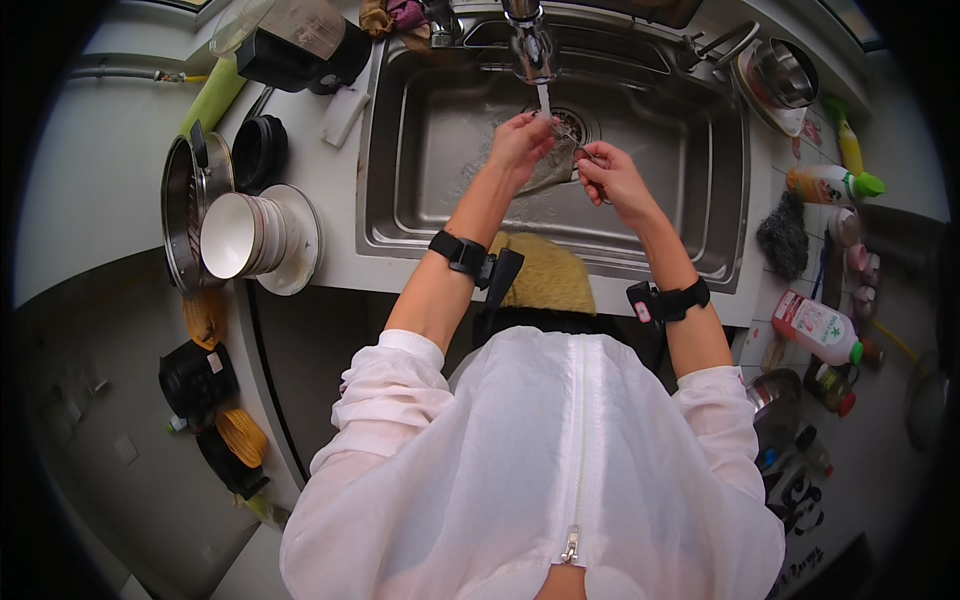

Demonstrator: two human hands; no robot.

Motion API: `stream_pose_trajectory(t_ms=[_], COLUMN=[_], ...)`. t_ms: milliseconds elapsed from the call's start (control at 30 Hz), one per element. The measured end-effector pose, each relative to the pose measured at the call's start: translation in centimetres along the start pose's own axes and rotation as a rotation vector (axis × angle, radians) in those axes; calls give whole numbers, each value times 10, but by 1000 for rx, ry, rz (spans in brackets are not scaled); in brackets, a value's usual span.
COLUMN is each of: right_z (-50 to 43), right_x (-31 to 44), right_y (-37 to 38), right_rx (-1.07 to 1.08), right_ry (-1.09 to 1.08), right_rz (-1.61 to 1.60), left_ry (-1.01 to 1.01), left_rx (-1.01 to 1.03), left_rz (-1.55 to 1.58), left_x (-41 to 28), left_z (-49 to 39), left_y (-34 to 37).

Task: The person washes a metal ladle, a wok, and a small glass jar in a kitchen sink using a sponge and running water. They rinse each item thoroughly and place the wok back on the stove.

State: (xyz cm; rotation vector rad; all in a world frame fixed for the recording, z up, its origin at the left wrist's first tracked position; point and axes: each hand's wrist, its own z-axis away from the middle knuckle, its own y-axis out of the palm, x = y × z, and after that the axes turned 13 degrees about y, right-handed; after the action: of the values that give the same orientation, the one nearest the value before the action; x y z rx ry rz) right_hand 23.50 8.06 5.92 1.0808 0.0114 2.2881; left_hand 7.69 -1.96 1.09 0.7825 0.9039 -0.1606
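Water runs from the chrome faucet onto the fingers of my left hand, above the drain of the steel sink. My right hand, a little lower and to the right, grips a thin metal utensil. Its other end reaches the fingertips of my left hand, which pinch it under the stream. Fingers and splashing water hide its exact kind. Below both hands, a flat pale item, too unclear to name, lies on the wet sink bottom.
Stacked white bowls and a steel pot stand left of the sink. A yellow cloth hangs at the front edge. To the right are a steel bowl, a scouring pad and a pink bottle.
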Motion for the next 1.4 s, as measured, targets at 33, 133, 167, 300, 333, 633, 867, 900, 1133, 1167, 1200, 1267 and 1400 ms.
stream_pose_trajectory(t_ms=[33,133,167,300,333,633,867,900,1133,1167,1200,1267,1400], right_z=[-3,-10,-12,-13,-13,-27,-42,-44,-60,-63,-65,-70,-74], right_x=[-1,-5,-6,-14,-16,8,34,35,37,35,34,30,27], right_y=[1,-2,-4,-7,-6,22,23,21,12,13,14,18,22], right_rx=[23,159,241,597,612,22,-13,-11,-65,-75,-75,-96,-100], right_ry=[21,97,128,197,173,21,-88,-74,-133,-152,-142,-114,-140], right_rz=[-26,-173,-269,-639,-624,-107,-45,-40,24,21,20,13,-93], left_ry=[-17,31,50,74,83,132,39,17,-9,47,77,177,424], left_rx=[26,45,75,117,141,160,238,238,159,123,90,28,-48], left_rz=[-24,-112,-164,-304,-302,-376,-286,-266,-126,-183,-235,-324,-611], left_x=[0,-6,-9,-22,-25,-40,-35,-34,-29,-28,-27,-24,-19], left_z=[0,3,4,8,9,14,3,1,6,9,13,20,33], left_y=[3,10,12,12,11,-8,-10,-10,-7,-6,-4,0,3])
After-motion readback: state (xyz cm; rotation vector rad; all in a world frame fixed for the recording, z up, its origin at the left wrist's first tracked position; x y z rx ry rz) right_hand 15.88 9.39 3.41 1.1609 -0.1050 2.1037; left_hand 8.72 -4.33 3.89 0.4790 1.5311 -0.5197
